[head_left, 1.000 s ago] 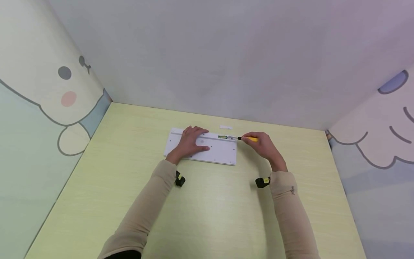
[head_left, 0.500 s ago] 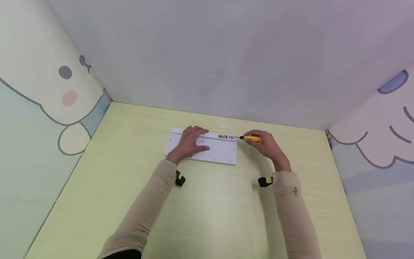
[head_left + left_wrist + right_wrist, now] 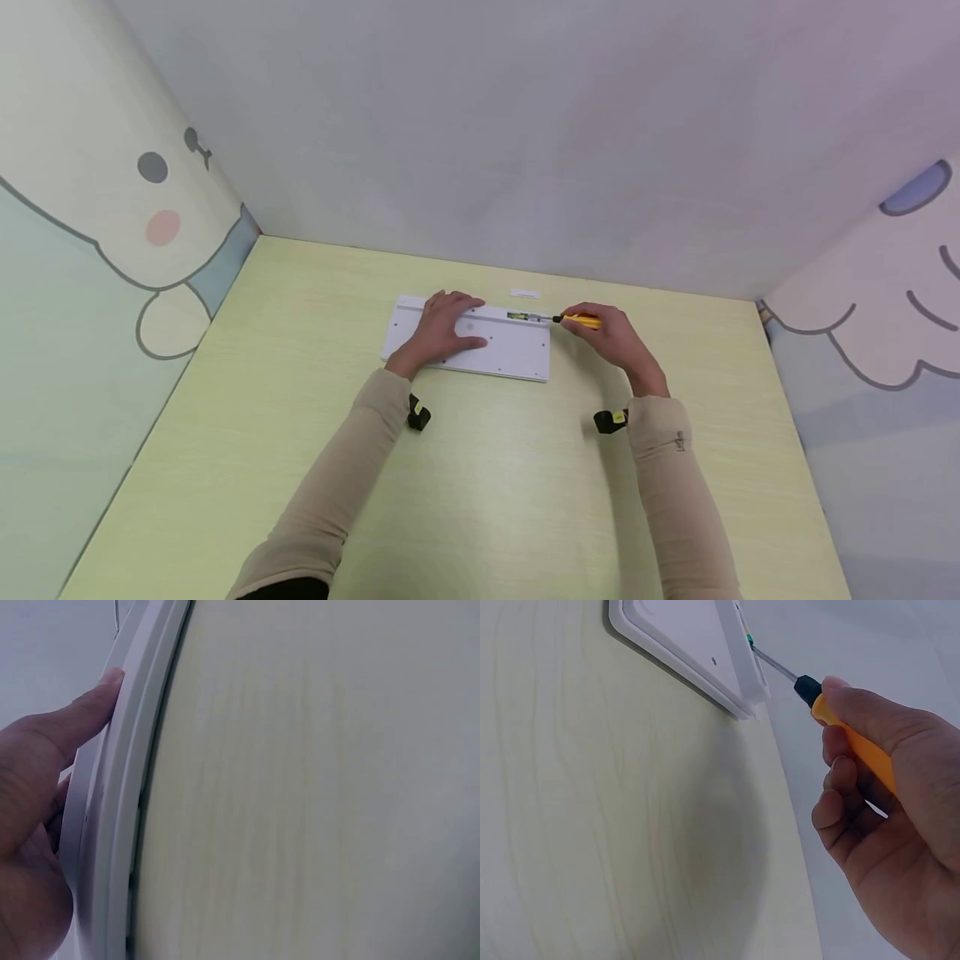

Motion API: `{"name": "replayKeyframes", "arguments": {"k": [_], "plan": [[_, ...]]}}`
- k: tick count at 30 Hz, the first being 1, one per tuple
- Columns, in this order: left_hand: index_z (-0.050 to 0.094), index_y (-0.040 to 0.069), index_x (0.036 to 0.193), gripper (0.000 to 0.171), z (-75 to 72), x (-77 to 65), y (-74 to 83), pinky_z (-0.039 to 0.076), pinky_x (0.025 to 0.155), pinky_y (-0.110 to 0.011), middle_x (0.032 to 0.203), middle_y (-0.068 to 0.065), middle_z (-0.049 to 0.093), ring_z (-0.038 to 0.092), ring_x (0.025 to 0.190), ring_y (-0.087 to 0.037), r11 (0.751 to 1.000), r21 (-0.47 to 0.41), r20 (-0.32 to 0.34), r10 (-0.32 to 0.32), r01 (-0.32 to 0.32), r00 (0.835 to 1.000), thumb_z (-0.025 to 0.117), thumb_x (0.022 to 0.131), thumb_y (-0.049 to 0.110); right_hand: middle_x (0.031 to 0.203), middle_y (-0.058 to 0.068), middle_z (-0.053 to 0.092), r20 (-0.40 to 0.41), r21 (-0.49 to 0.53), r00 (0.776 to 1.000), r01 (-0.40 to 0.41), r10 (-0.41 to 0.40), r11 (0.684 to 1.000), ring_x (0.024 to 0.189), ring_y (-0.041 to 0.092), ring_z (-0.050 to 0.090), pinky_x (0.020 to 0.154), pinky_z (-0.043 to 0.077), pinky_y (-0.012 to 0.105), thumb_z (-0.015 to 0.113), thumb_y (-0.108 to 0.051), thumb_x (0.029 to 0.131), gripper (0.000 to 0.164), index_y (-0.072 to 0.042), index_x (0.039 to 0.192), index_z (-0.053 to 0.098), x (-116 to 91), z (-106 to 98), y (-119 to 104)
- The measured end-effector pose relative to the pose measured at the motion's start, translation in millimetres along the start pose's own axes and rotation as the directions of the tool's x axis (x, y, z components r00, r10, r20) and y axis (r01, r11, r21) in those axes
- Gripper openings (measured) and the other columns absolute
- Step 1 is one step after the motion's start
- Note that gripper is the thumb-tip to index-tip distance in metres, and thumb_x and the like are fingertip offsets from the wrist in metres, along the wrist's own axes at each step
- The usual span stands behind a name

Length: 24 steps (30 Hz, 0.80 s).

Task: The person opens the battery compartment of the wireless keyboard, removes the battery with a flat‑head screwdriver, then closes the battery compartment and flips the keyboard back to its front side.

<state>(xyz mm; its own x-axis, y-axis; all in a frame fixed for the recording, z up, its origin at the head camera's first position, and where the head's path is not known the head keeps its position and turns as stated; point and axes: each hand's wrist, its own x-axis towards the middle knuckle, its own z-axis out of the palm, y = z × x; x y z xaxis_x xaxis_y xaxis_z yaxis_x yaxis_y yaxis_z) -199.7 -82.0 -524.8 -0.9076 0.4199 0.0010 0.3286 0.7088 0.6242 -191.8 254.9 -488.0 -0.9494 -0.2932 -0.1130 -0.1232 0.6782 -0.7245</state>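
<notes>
A white keyboard lies underside up on the table, with small dark screw spots across it. In its raised back strip an open battery compartment shows a green battery. My left hand rests spread on the keyboard's left half; in the left wrist view its thumb lies along the white surface. At the right end, my right hand pinches a screwdriver with a yellow handle and black collar. The screwdriver's metal shaft reaches into the compartment; its very tip is hidden.
A small white battery cover lies behind the keyboard. The pale wood-grain table meets a grey wall at its back. Panels with cartoon drawings flank both sides.
My right hand shifted slightly right with the screwdriver, then came back left toward the compartment. My left hand and the keyboard stay put.
</notes>
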Motion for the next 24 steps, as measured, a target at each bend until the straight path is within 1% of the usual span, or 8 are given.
{"name": "replayKeyframes", "arguments": {"k": [4, 11, 19, 24], "plan": [[0.053, 0.019, 0.147, 0.072, 0.0, 0.5, 0.3, 0.009, 0.134, -0.049, 0.146, -0.008, 0.055, 0.043, 0.145, -0.029, 1.000, 0.004, -0.001, 0.000, 0.000, 1.000, 0.081, 0.085, 0.045, 0.119, 0.009, 0.071, 0.003, 0.022, 1.000, -0.013, 0.013, 1.000, 0.095, 0.024, 0.055, 0.079, 0.047, 0.031, 0.065, -0.046, 0.098, 0.037, -0.016, 0.118, 0.073, 1.2, 0.7, 1.8], [0.053, 0.019, 0.147, 0.072, -0.8, 0.5, 2.2, 0.010, 0.134, -0.049, 0.146, -0.008, 0.055, 0.044, 0.145, -0.029, 1.000, 0.008, 0.001, 0.000, 0.000, 1.000, 0.080, 0.085, 0.045, 0.124, 0.009, 0.073, 0.008, 0.046, 0.999, -0.037, 0.036, 0.998, 0.106, 0.025, 0.062, 0.089, 0.049, 0.034, 0.064, -0.046, 0.099, 0.039, -0.014, 0.118, 0.075, 2.8, 0.9, 4.1], [0.053, 0.020, 0.147, 0.072, -2.0, 0.0, 2.4, 0.010, 0.134, -0.049, 0.147, -0.008, 0.055, 0.043, 0.145, -0.029, 1.000, 0.014, 0.004, -0.007, 0.006, 1.000, 0.080, 0.086, 0.046, 0.123, 0.010, 0.073, 0.003, 0.056, 0.999, -0.049, 0.049, 0.997, 0.107, 0.026, 0.064, 0.090, 0.051, 0.035, 0.064, -0.046, 0.099, 0.041, -0.012, 0.119, 0.075, 4.1, 1.8, 7.4], [0.052, 0.019, 0.148, 0.073, -1.8, -0.1, 3.3, 0.009, 0.134, -0.049, 0.148, -0.008, 0.054, 0.043, 0.146, -0.029, 1.000, 0.007, 0.016, -0.019, 0.018, 1.000, 0.080, 0.086, 0.045, 0.123, 0.012, 0.073, -0.012, 0.055, 0.999, -0.038, 0.039, 0.998, 0.106, 0.026, 0.064, 0.089, 0.052, 0.035, 0.063, -0.044, 0.100, 0.040, -0.011, 0.119, 0.075, 3.3, 1.2, 4.8]]}}
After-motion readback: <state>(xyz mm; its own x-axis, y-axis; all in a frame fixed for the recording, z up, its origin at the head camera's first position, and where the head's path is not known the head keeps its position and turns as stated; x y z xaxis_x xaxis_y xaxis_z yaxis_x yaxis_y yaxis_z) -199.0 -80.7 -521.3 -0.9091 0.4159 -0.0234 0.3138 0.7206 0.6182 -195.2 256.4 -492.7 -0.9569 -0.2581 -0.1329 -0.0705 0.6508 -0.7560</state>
